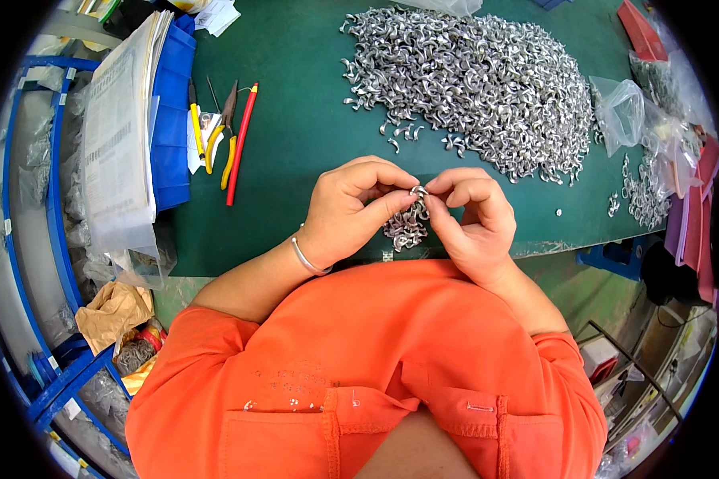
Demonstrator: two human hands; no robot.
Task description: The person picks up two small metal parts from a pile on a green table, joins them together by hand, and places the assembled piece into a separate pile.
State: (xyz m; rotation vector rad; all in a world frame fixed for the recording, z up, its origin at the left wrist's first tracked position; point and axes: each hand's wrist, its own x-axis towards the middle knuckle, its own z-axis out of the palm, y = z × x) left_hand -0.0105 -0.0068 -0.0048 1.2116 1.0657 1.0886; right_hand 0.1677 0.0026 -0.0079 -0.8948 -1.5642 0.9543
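Observation:
Between the fingertips of both hands is a small curved silver metal piece (419, 191). My left hand (358, 195), with a bangle at its wrist, pinches it from one side. From the other side my right hand (475, 219) pinches it with thumb and forefinger, the remaining fingers curled. Right below the fingertips, near the table's front edge, lies a small cluster of similar metal pieces (407, 230). A large heap of curved silver metal pieces (475, 80) spreads over the green table (295, 120) beyond my hands.
Pliers with yellow handles (229, 148) and a red pencil-like stick (243, 144) lie at the left. Beside them stands a blue bin (172, 120) with a stack of papers (124, 120). Clear plastic bags (619, 112) and more metal pieces (647, 191) lie at the right.

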